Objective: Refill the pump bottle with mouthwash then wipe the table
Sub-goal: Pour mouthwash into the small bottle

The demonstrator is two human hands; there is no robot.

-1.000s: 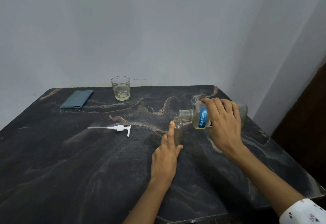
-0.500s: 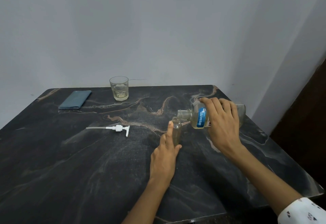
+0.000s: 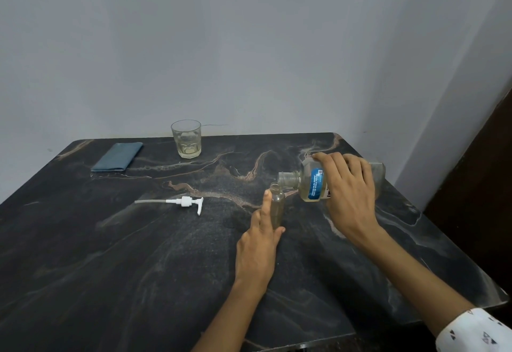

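My right hand grips the tipped mouthwash bottle over the pump bottle, which my left hand fingers clasp upright.

The surface is black stone veined with tan and pale grey streaks. The folded cloth is slate blue. The pump head is white with a pale tube. The mouthwash bottle is clear, holding pale yellow liquid, its label blue with white print. The glass is clear, faintly yellow at its base. The sleeve is white with small dark triangles.
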